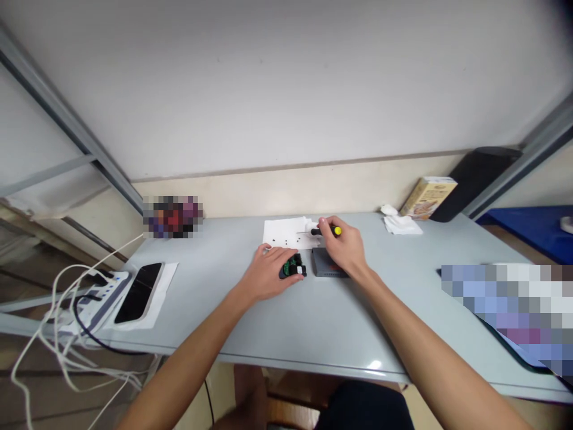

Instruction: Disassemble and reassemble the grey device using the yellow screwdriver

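circuit board [292,263], nearer bench [286,325] back edge | likely light, fragile; hold rims | left hand [268,272] grasps board; right hand [344,243], screwdriver [319,232]

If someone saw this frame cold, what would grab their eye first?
Likely the black-and-yellow screwdriver in the right hand, its thin shaft over white paper dotted with small dark specks. Just nearer, the left hand holds a green circuit board with black parts. Farther left, a flat black-screened phone stands out.
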Demonstrator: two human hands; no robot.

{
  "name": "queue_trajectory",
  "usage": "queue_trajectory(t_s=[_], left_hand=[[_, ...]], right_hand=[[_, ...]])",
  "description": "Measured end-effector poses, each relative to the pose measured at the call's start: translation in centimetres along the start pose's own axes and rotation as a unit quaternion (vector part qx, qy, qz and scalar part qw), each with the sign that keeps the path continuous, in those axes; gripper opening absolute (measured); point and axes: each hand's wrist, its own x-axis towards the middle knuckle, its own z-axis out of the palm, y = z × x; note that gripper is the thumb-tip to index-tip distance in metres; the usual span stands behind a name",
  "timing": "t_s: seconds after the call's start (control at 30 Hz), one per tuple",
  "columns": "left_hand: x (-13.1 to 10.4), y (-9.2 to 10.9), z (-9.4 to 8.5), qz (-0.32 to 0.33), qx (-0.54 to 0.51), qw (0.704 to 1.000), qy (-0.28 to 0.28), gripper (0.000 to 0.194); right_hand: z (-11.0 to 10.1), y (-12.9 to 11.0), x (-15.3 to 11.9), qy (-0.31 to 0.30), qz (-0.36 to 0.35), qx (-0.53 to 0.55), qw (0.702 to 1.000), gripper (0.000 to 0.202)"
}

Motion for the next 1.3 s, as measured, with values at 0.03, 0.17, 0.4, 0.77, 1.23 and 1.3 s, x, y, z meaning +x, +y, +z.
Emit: queue_trajectory(t_s=[0.03,0.17,0.4,0.77,1.23,1.3], left_hand=[[0.0,-0.2,0.0,-0.001,-0.006,1.0,-0.002,0.051],[0.0,-0.8,-0.1,-0.007,-0.035,0.999,-0.016,0.051],[0.0,-1.1,0.1,-0.027,-0.068,0.997,-0.011,0.046],[0.1,-1.1,0.2,-0.042,-0.083,0.996,-0.011,0.045],[0.4,-1.4,0.5,-0.172,-0.144,0.963,0.15,0.023],[0.6,-1.6,0.4,-0.166,-0.138,0.963,0.159,0.021]], right_hand=[[0.0,-0.1,-0.1,0.002,-0.002,-0.004,1.0,0.046],[0.0,0.1,-0.1,0.008,-0.002,-0.008,1.0,0.046],[0.0,0.1,0.0,0.01,0.001,-0.01,1.0,0.044],[0.1,0.4,-0.2,0.031,-0.023,0.037,0.999,0.044],[-0.1,-1.5,-0.7,0.033,0.042,0.241,0.969,0.039],[0.1,-1.8,-0.9,0.014,0.044,0.263,0.964,0.039]])
